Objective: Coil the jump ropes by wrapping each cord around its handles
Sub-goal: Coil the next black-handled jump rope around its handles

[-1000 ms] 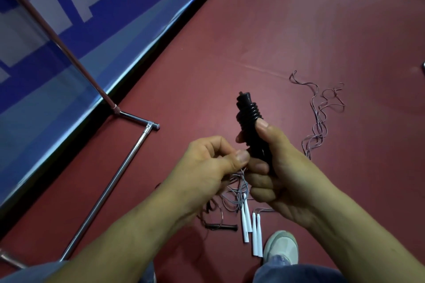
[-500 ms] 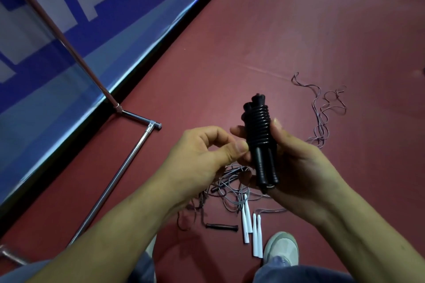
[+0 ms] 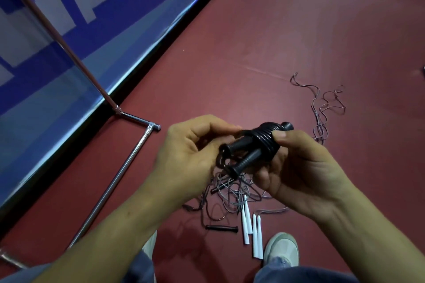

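Head view: the right grip [image 3: 305, 167] is curled around a pair of black handles [image 3: 248, 151], its thumb pressing on the black cord [image 3: 266, 141] coiled round them. The left grip [image 3: 190, 156], just beside it, pinches the cord next to the coil. Below both grips, loose cords [image 3: 232, 200] and white handles [image 3: 250, 230] lie on the red floor [image 3: 253, 41].

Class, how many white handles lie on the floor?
4 handles: two at the cord tangle, two beside the shoe. Cords may hide others.
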Demonstrator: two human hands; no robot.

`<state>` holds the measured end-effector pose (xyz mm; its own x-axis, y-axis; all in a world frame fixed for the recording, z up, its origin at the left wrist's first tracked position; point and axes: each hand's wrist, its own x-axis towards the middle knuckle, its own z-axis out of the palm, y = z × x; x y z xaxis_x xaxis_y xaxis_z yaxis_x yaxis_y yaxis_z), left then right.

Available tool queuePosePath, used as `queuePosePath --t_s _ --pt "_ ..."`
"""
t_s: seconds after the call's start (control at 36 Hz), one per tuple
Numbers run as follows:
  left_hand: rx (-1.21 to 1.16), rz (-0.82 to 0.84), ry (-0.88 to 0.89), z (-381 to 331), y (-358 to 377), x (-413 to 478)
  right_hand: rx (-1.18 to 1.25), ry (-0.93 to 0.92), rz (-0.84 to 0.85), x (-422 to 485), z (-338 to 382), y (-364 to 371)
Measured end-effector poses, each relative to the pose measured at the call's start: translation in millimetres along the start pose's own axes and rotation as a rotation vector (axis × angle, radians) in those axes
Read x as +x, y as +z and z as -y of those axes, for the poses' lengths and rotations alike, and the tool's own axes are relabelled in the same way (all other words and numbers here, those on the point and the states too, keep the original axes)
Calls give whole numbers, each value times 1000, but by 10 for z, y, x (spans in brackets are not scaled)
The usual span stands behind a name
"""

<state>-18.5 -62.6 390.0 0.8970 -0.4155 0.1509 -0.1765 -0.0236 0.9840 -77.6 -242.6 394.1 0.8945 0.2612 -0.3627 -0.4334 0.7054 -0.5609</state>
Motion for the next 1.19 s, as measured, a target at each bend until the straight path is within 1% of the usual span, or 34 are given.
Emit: queuePosePath --t_s 0.08,0.17,0.22,0.42,0.47,0.56,0.61,0.72,0.86,0.92,0.97,1.03,1.11,1.19 --pt "238 60 266 79 -16 -33 102 10 -21 -16 31 -5" --pt "332 124 371 75 -18 -43 153 -14 -44 -39 52 8" --pt "346 128 410 66 -25 -33 194 -14 -15 -42 33 4" --pt "329 44 460 79 -2 0 252 -27 211 -26 24 -13" --pt "317 19 455 59 8 -5 280 -15 205 -32 2 -31" --pt "278 6 407 11 -17 -14 255 2 155 -42 -55 -45" --pt "235 17 322 -26 -45 -20 138 29 132 -54 -106 -51" --pt "105 88 144 29 -90 -23 -54 88 175 -72 -141 8" --pt "78 145 -22 54 -110 -27 -357 47 165 -35 -62 57" --pt "70 166 -101 49 -124 -30 -471 12 121 -27 -79 61" --pt "91 184 -179 42 -115 -28 -574 1 37 -27 -109 59" --pt "181 191 -222 36 -97 -30 -648 14 -9 -38 -132 59" --pt "297 189 -240 36 -80 -20 -666 -10 -87 -64 -124 43" --pt "332 235 -236 39 -114 -7 -682 -94 -81 -83 -69 43"
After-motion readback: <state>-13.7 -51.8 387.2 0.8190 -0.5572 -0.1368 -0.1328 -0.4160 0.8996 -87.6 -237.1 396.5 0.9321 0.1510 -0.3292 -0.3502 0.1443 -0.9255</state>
